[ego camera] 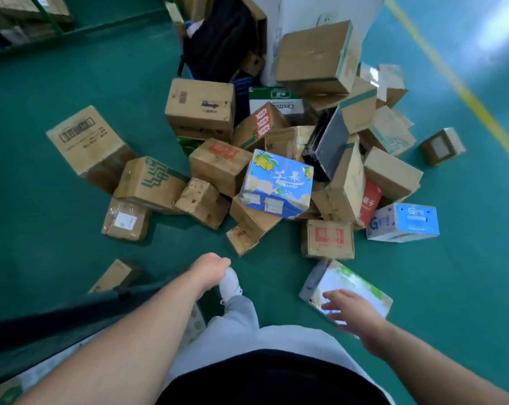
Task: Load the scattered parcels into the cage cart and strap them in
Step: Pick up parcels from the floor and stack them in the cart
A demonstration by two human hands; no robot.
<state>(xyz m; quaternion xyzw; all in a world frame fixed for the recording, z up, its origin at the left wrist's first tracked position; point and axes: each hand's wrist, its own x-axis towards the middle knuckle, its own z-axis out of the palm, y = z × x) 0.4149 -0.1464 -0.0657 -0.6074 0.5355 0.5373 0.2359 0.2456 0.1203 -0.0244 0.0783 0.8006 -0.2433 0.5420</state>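
**Entry: parcel pick-up, reach stage; loading barely begun**

- Right hand [355,314]: fingers spread and straight, gripping nothing. It sits over the near edge of the white-and-green parcel [349,279]; whether it touches cannot be told.
- Left hand [210,267]: seen from the back with its fingers turned under. Whether it holds anything cannot be told.
- White-and-green parcel: lies flat on the green floor [72,244], just in front of the person and apart from the heap.
- Heap of parcels [278,182]: many cartons, tumbled and leaning, beyond the hands; strays lie to either side.
- Dark bar [57,317], lower left: possibly the cage cart's edge, not certain.

Judged step: picking the nearest parcel. The next move likely needs both hands under or beside the carton before lifting it. Strapping is far off.
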